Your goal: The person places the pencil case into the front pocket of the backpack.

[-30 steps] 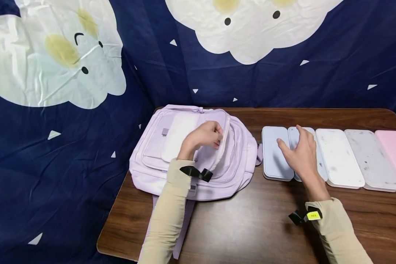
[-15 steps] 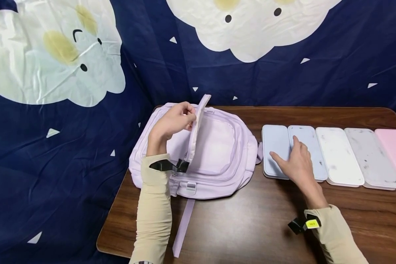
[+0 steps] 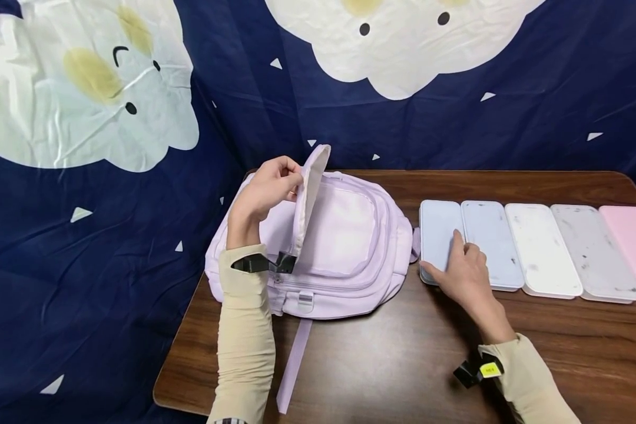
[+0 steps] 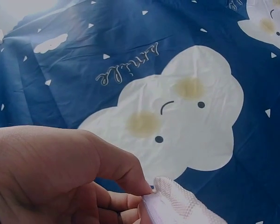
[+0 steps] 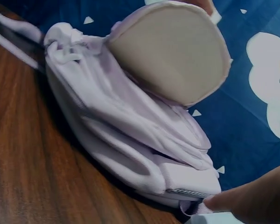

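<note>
A lilac backpack (image 3: 344, 232) lies on the table, its front pocket flap (image 3: 312, 191) standing up. My left hand (image 3: 259, 194) pinches the edge of that flap between thumb and fingers; the left wrist view shows the thumb pressed on the fabric edge (image 4: 175, 203). The flap's beige inner side (image 5: 172, 56) faces the right wrist camera. Over the lower part of the leftmost pale blue flat case (image 3: 439, 227) is my right hand (image 3: 467, 274). Its thumb reaches the case's left edge, and the index finger lies over its right side, the fingers loosely spread.
Right of it, side by side, lie a second pale blue case (image 3: 490, 235), a white case (image 3: 543, 250), a grey case (image 3: 596, 253) and a pink case (image 3: 633, 241). A lilac strap (image 3: 295, 365) trails toward the front. A dark blue cloud-print cloth (image 3: 233, 76) hangs behind.
My left hand has pulled the pocket flap up and leftward, exposing the pocket opening. My right hand has moved left and down, from above the two blue cases to the leftmost one.
</note>
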Demonstrator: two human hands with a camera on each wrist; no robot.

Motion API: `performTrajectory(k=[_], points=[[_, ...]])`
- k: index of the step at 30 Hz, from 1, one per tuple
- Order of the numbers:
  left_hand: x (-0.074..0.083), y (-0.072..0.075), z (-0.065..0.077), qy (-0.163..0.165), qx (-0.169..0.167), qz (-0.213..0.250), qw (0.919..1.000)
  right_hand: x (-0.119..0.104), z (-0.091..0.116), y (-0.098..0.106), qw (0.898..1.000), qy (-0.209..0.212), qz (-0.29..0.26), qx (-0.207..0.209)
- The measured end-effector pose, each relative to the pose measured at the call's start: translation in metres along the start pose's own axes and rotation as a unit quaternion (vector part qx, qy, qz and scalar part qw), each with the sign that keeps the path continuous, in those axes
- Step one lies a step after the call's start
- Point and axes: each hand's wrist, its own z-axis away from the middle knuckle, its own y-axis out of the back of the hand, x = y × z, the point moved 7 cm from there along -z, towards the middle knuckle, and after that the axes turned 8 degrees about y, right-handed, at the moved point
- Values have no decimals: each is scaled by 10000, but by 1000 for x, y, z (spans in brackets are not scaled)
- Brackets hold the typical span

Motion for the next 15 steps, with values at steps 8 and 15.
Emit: performTrajectory(k=[8,15], points=[[4,6,2,-56,127,-223,9997,-9,8,-2,9969,65,789,22],[1,6,0,90,106,-240,9996,-13,14,-12,9952,-139,962,-83]])
